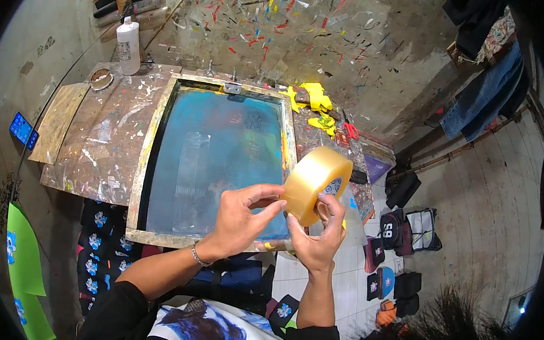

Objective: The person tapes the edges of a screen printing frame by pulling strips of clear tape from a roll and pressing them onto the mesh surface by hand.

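A wide roll of clear yellowish packing tape [314, 180] is held up over the right side of a wooden-framed printing screen. My right hand [317, 238] grips the roll from below, with its thumb and fingers on the lower rim. My left hand [247, 217] is at the roll's left edge. Its thumb and forefinger are curved with a gap between them, their tips close to the tape; whether they touch a loose end I cannot tell. Under the hands lies the screen's blue mesh [236, 149], enclosed by its paint-stained frame [145, 162]. Clear tape strips [192, 165] lie on the mesh.
The screen rests on a paint-spattered table [115, 135]. A white bottle [128, 46] and a small round tin [101, 79] stand at the back left. Yellow cloth scraps [317, 98] and red scissors [350, 130] lie at the back right. Bags and caps [399, 231] lie on the right floor.
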`<state>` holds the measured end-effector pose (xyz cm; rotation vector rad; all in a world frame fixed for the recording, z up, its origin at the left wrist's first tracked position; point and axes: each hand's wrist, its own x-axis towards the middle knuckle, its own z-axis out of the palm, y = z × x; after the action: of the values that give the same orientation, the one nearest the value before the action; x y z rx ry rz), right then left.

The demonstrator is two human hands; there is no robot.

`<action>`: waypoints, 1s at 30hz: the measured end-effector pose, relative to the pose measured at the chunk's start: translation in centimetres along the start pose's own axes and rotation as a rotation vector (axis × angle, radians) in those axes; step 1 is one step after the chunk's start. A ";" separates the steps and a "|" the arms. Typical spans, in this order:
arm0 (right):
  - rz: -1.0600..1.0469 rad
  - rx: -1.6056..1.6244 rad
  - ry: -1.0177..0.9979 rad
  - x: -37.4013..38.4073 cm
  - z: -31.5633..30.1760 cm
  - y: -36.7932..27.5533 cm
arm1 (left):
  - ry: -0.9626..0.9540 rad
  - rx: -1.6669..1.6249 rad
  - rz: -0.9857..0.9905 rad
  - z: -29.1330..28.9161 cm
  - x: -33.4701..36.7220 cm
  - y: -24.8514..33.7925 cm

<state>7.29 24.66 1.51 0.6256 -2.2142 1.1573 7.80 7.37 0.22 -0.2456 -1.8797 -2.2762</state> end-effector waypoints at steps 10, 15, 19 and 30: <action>0.337 0.277 -0.284 -1.7 -1.9 -2.5 | -0.117 0.491 0.571 -2.1 -1.0 1.0; 0.561 0.266 -0.458 -8.0 -3.3 -4.3 | -0.230 0.316 0.161 -2.0 -7.8 -0.5; 0.696 0.322 -0.498 -11.2 -3.1 -4.9 | -0.356 0.527 0.135 -2.2 -10.9 -1.6; 1.009 0.594 -0.465 -16.0 -2.1 -3.6 | -0.440 0.441 -0.065 -1.7 -12.3 -5.2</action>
<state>21.84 26.82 -6.00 -0.1088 -2.6436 2.4265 18.43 7.07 -7.97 -0.6677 -2.5751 -1.8799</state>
